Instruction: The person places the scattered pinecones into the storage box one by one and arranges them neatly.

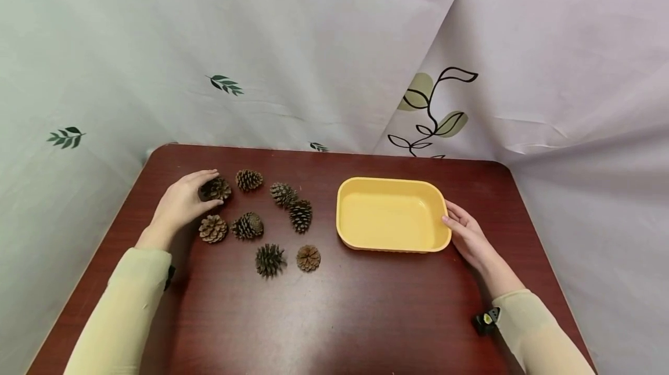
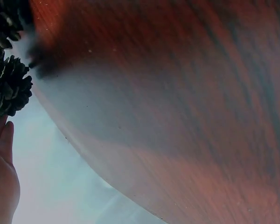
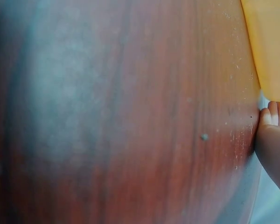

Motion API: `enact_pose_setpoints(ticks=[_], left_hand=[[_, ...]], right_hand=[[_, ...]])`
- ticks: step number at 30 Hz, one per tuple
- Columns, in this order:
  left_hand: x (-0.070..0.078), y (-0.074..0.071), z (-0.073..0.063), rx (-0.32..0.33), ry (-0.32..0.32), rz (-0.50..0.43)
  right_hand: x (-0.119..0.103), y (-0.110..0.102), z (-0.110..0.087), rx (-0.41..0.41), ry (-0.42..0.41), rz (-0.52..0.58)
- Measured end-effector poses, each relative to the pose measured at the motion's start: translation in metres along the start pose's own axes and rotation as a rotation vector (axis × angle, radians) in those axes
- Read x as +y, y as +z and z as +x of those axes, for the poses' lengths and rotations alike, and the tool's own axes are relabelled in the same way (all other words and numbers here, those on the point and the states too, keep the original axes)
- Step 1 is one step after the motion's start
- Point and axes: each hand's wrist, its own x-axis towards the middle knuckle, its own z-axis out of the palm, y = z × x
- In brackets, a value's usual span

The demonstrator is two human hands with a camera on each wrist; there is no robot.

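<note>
My left hand (image 1: pixel 183 201) is at the back left of the table, its fingers and thumb spread to either side of a brown pine cone (image 1: pixel 218 189). Just below the thumb lies another pine cone (image 1: pixel 213 229). In the left wrist view, a dark pine cone (image 2: pixel 10 86) overlaps the fingertips. My right hand (image 1: pixel 467 235) grips the right end of a yellow rectangular tub (image 1: pixel 392 247), with the thumb at its rim and the other fingers along the outer wall. The right wrist view catches a corner of this tub (image 3: pixel 270 56) above the fingertips. Nothing lies inside it.
Several more pine cones lie between the left hand and the tub, among them one at the back (image 1: pixel 248 180), a touching pair (image 1: pixel 300 216) and a small one in front (image 1: pixel 308 258). A white patterned cloth (image 1: pixel 313 61) hangs behind the dark red table (image 1: pixel 334 317).
</note>
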Motion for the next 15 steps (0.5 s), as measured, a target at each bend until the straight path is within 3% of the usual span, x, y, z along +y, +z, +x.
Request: enact_pose_setpoints(ticks=[8, 15], left_hand=[[0.01, -0.008, -0.003, 0.065, -0.1, -0.111], [0.031, -0.004, 0.004, 0.141, -0.077, -0.227]], right_hand=[[-0.001, 0.001, 0.001, -0.013, -0.004, 0.012], [-0.001, 0.001, 0.0, -0.006, 0.0, 0.008]])
